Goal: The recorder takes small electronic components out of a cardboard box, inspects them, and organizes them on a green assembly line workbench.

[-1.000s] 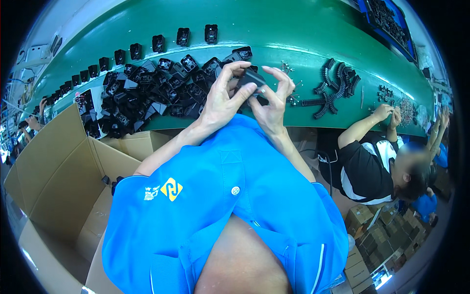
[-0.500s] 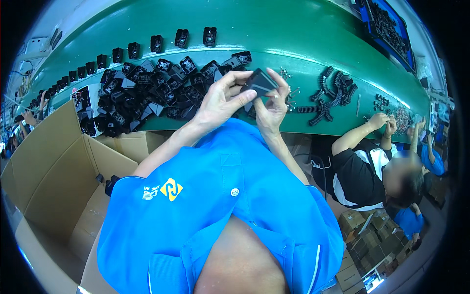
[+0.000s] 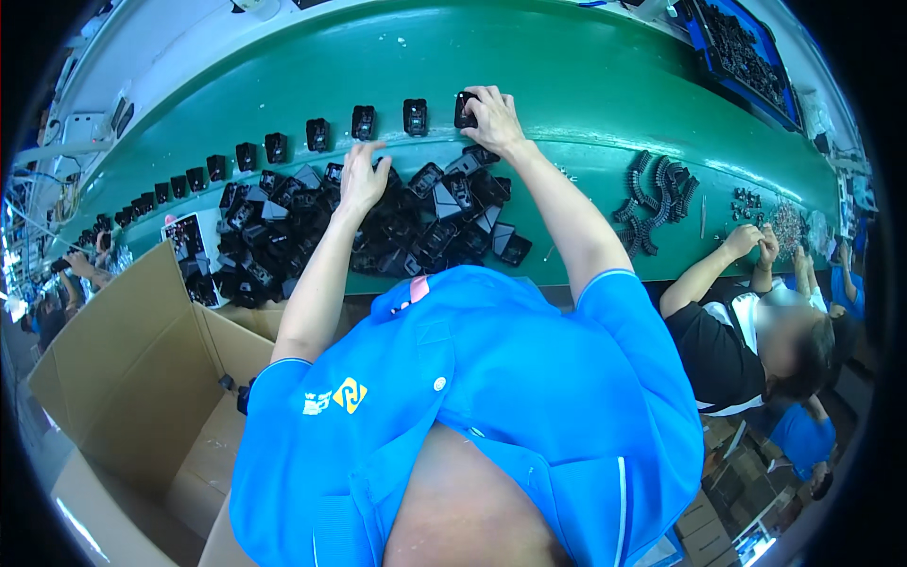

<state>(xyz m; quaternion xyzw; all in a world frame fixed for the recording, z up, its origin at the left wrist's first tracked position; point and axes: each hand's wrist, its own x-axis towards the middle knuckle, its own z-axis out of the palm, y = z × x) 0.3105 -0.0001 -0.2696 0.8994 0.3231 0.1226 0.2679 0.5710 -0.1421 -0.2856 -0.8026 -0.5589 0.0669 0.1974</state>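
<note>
My right hand (image 3: 495, 119) reaches out to the right end of a long row and grips a black plastic housing (image 3: 462, 111), which stands on the green bench. The fingers cover part of it. Just left of it in the row is another black housing (image 3: 415, 116), with its open side showing. My left hand (image 3: 363, 178) hovers at the far edge of a heap of black housings (image 3: 430, 213). Its fingers are apart and I see nothing held in them.
An open cardboard box (image 3: 132, 350) stands at my left. Curved strips of small black parts (image 3: 652, 198) lie right of the heap. A co-worker (image 3: 746, 331) handles small parts farther right. A blue tray (image 3: 746, 66) of dark parts sits at the back right.
The black piece that both hands held near my chest is now at the row's right end under my right hand. My left hand has let go and moved left over the heap.
</note>
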